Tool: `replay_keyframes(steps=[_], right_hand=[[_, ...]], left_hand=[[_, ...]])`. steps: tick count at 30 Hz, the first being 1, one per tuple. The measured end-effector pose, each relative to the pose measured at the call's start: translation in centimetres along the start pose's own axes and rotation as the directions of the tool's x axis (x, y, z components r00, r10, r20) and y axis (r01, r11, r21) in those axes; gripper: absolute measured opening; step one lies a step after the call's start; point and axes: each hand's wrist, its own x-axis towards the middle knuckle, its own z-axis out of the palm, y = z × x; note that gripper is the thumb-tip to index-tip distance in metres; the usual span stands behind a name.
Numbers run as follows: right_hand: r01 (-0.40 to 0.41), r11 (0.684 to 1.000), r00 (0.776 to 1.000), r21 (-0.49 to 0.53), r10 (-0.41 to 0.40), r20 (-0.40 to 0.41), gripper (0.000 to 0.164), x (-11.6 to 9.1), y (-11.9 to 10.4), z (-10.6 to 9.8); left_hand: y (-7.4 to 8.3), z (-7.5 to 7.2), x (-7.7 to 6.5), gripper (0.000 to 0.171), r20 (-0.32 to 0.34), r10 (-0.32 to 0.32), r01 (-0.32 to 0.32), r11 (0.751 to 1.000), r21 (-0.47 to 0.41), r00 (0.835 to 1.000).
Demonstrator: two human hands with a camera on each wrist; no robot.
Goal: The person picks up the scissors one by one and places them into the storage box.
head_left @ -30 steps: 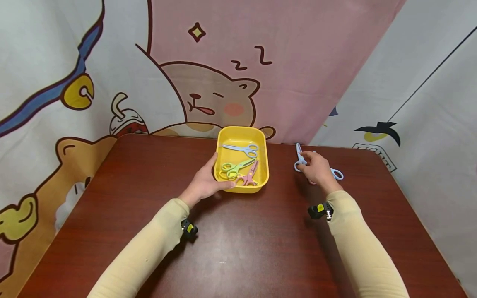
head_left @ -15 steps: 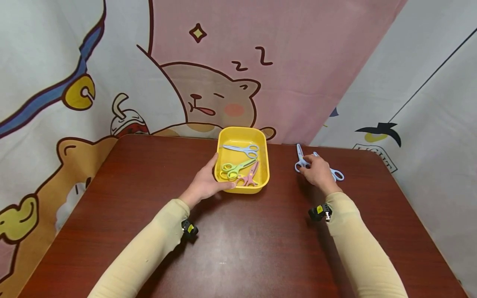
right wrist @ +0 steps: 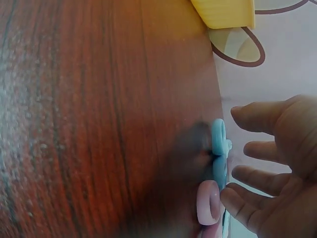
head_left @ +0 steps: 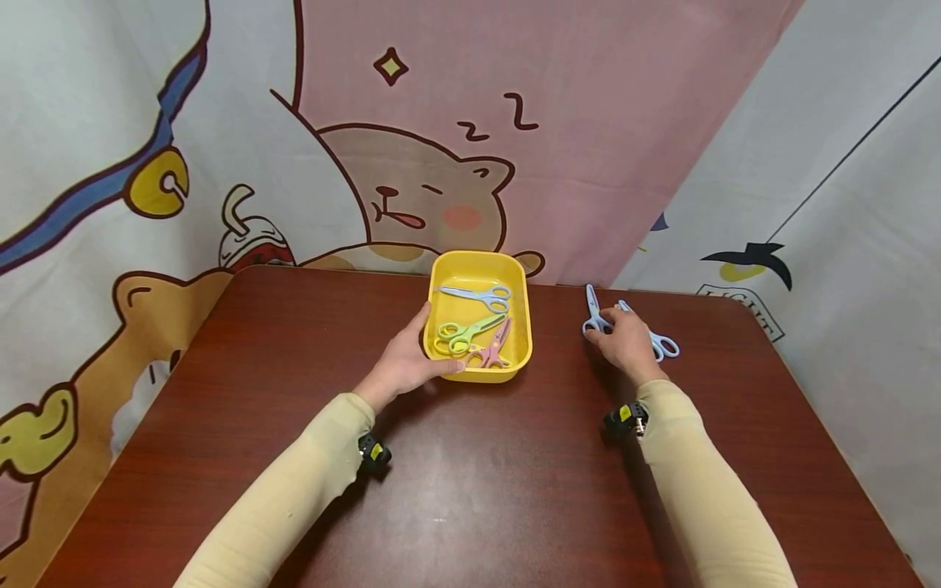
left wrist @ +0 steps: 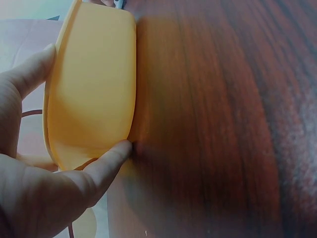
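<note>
My left hand (head_left: 403,359) spans the near-left corner of a yellow tray (head_left: 520,327), thumb along the near wall. In the left wrist view, fairly straight fingers touch its outer wall (left wrist: 94,74). Blue scissors (head_left: 481,296), green scissors (head_left: 470,332) and pink scissors (head_left: 494,347) lie in the tray. At the right my right hand (head_left: 625,339) hovers low over more scissors, fingers spread and slightly bent. Two blue pairs show around it, the left blue scissors (head_left: 592,305) and the right blue scissors (head_left: 666,345). A pink scissor loop (right wrist: 209,202) appears in the right wrist view, near the fingertips.
The dark wood table (head_left: 456,474) ends at a back edge against a printed cloth (head_left: 588,122). The tray stands close to that edge. Small cameras are worn on both wrists, the right wrist camera (head_left: 625,418) hanging inward above the table.
My right hand has lowered and shifted slightly over the scissors, covering the pink part seen beneath it earlier in the head view. The left hand and tray stay in place.
</note>
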Motion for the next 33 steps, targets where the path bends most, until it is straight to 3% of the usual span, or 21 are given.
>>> replay_keyframes(steps=[20, 33], right_hand=[[0.019, 0.985, 1.000, -0.172, -0.019, 0.003, 0.053, 0.67, 0.36, 0.89], [0.018, 0.992, 1.000, -0.125, -0.017, 0.009, 0.052, 0.87, 0.63, 1.05]], left_hand=[[-0.07, 0.05, 0.09, 0.120, -0.004, 0.002, -0.002, 1.000, -0.013, 1.000], [-0.04, 0.05, 0.10, 0.120, -0.007, -0.007, 0.007, 1.000, -0.013, 1.000]])
